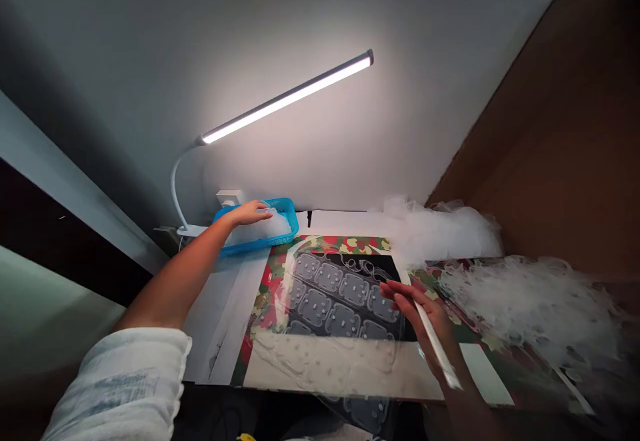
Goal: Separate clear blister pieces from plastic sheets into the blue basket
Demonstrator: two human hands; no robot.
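My left hand (249, 214) reaches out over a blue plastic basket (290, 209) at the back of the table, fingers curled onto clear pieces inside it. My right hand (425, 318) holds a thin white stick-like tool (437, 344) in a pinch, its tip down near a clear plastic sheet of moulded rectangular parts (340, 291). That sheet lies on a dark mat over a camouflage-patterned cloth (265, 291).
A lit LED bar lamp (287, 98) on a gooseneck arches over the work. Heaps of clear plastic scrap (525, 294) lie at the right. A brown board (560, 148) stands along the right side. A white wall plug (230, 196) sits behind the basket.
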